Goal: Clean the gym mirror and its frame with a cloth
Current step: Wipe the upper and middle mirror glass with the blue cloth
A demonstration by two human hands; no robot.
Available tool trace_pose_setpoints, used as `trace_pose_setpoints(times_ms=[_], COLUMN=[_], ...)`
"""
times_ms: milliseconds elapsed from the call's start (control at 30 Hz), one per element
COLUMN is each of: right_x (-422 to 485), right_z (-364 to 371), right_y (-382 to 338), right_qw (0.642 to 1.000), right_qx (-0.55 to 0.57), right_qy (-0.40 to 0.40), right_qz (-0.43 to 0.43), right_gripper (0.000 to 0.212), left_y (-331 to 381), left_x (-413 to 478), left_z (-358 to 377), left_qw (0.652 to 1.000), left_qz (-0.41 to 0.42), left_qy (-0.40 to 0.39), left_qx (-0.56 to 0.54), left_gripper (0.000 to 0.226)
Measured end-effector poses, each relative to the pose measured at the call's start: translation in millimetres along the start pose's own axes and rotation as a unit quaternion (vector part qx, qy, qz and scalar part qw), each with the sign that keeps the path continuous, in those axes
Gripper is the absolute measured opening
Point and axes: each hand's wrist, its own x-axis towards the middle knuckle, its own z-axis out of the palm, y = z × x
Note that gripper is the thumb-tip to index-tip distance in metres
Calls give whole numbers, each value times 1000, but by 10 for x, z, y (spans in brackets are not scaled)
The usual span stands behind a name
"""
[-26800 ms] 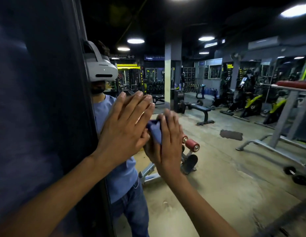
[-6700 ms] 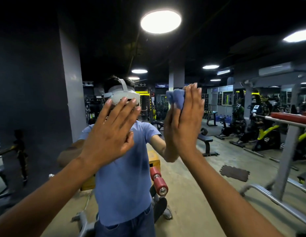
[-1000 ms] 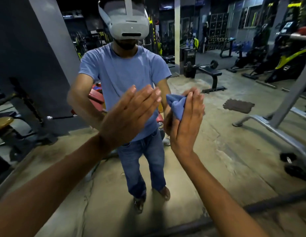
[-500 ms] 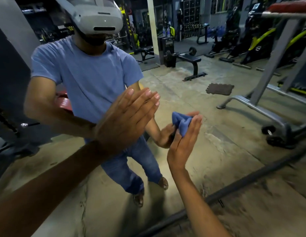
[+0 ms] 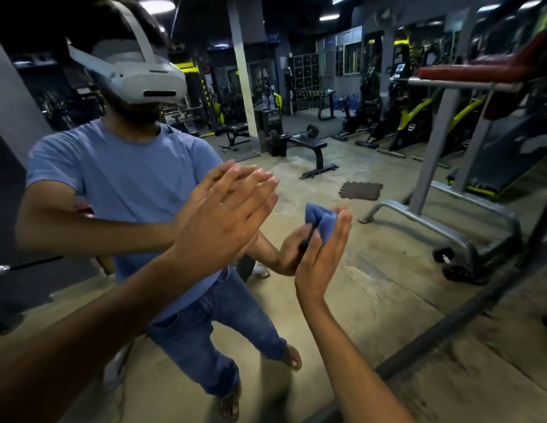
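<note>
Right hand (image 5: pixel 322 254) grip: fingers straight, palm pressing a bunched blue cloth (image 5: pixel 322 219) flat against the mirror (image 5: pixel 388 300) glass, just right of frame centre. Cloth sticks out above the fingertips; its reflection meets it at the glass. Left hand (image 5: pixel 226 221) sits just left of it, fingers spread straight, palm flat on the mirror, holding nothing, touching its own reflection. Both forearms enter from the bottom edge. Reflection fills most of the frame: person in a blue t-shirt (image 5: pixel 128 175) and jeans (image 5: pixel 211 328), white headset (image 5: pixel 137 74) at upper left. Dark frame bar (image 5: pixel 467 315) runs diagonally across lower right. Reflected behind: flat bench with barbell (image 5: pixel 299 141) at upper centre, grey machine with red pad (image 5: pixel 467 129) at right, dark floor mat (image 5: pixel 360 190), concrete floor (image 5: pixel 373 285).
</note>
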Motion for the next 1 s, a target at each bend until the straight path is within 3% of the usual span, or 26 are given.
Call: trace_pose_setpoints(times_ms=[100,167,233,333,467,633,733,867,1000], right_x=[234,586,899,1021,993,1698,1799,1804,2265], right_z=[-89,-9,127,249,39,194,266,-12,46], right_y=[15,-274,-626,-960,-800,-1395,-1689,-1361,-1541], right_qw=[990,985,991,994,958,984,967,908,946], right_qx=[2,-4,-12,-37,-68,-47,-55,-101,-102], right_qy=[96,133,120,25,-101,14,-29,-104,-42], right_qz=[102,110,54,-99,-259,-172,-247,-394,-305], right_gripper=[64,63,63,61,65,60,61,60,61], left_y=[-157,-226,-291,-391,-568,-753,-752,-744,-732], left_x=[184,336,502,773,1046,1300,1329,1300,1297], left_z=[-26,-83,-158,-244,-296,-354,-336,-298,-281], left_qw=[998,997,996,993,987,982,982,981,981], left_qz=[-30,-41,-56,-84,-123,-148,-152,-148,-147], left_qy=[8,4,-7,-20,-18,-22,-17,-13,-13], left_qx=[47,62,73,79,101,116,109,122,128], left_gripper=[58,65,70,76,75,77,76,82,83])
